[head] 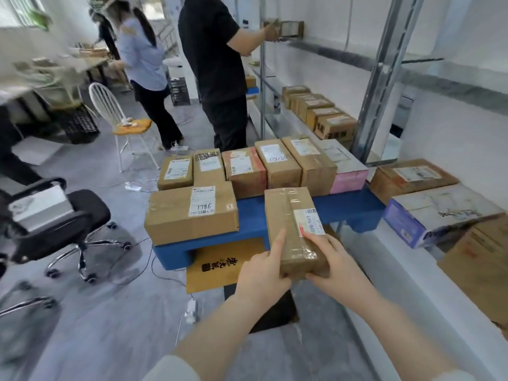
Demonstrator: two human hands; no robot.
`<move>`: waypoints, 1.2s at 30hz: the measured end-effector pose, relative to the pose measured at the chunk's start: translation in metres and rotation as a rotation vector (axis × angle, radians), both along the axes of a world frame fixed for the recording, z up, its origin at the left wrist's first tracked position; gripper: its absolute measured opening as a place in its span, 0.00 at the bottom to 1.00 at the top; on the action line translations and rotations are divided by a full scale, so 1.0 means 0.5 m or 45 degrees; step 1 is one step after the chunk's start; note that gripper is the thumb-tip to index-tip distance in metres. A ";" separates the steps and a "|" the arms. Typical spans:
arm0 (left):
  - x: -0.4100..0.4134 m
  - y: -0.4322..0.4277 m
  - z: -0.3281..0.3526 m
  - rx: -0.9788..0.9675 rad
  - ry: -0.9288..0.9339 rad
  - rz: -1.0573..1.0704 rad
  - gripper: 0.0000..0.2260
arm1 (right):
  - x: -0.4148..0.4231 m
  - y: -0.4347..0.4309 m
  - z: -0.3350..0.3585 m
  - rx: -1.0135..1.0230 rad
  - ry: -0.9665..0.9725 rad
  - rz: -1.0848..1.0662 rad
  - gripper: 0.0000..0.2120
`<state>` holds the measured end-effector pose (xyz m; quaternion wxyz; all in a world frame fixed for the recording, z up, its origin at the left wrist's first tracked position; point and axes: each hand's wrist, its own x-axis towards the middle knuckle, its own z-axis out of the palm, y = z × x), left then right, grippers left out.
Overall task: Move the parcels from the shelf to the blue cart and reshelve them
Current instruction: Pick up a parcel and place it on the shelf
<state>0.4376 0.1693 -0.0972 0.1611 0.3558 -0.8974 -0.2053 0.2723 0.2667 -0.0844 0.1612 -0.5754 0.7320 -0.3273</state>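
Far left, a black office chair stands on the grey floor, and beyond it a white chair with an orange cushion. The blue cart is in front of me. At its near left corner lies a large box with a handwritten number on its label. Along its far edge a row of brown parcels stands side by side.

My left hand grips the near left corner of a taped parcel, forefinger stretched along its side. This parcel lies lengthwise over the cart's near edge, right of the large box and apart from it, its near end jutting toward me. I cannot tell whether it rests on the deck. My right hand holds its near right corner, fingers on top by the label.

A pink box ends the far row. On the white shelf at right, a brown parcel and a blue-sided box lie next to each other.
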 end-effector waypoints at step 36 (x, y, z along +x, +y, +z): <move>-0.318 -0.151 -0.139 0.667 0.141 0.516 0.44 | -0.340 -0.391 -0.141 0.034 0.115 0.343 0.25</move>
